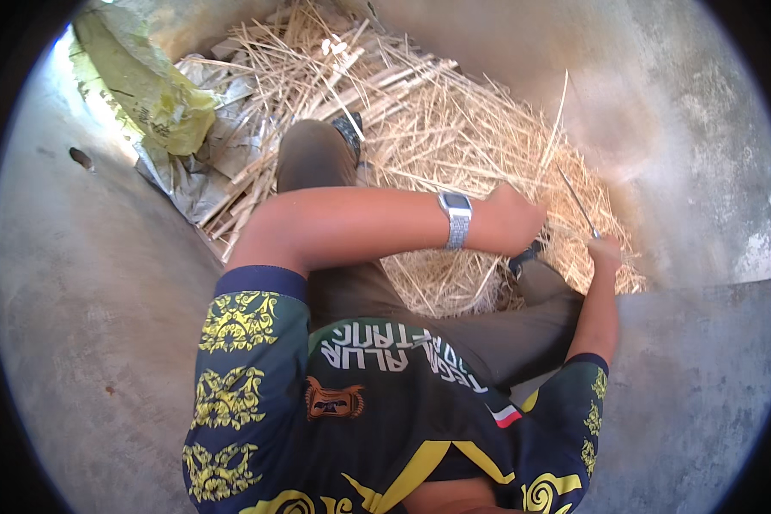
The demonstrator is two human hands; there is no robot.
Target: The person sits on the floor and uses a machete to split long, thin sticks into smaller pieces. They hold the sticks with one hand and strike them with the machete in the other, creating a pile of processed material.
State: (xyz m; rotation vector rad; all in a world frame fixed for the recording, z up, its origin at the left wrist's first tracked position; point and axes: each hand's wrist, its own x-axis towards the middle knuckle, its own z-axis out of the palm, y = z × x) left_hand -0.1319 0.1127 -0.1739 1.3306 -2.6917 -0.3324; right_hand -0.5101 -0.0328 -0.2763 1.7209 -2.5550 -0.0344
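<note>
two hands at work right of centre: the right hand [606,250] is wrapped firmly around the handle of a thin-bladed tool [579,205], its blade angling up and left. over to the left hand [514,219], bent in a loose curl, fingers turned away; can't tell how far they close or whether they grip the pale strip [555,120] rising just above. silvery watch [457,219] on that wrist! outward now, a heap of straw-coloured strips [454,120] sprawls across the upper middle, and a yellow-green sack [167,98] slumps upper left.
</note>
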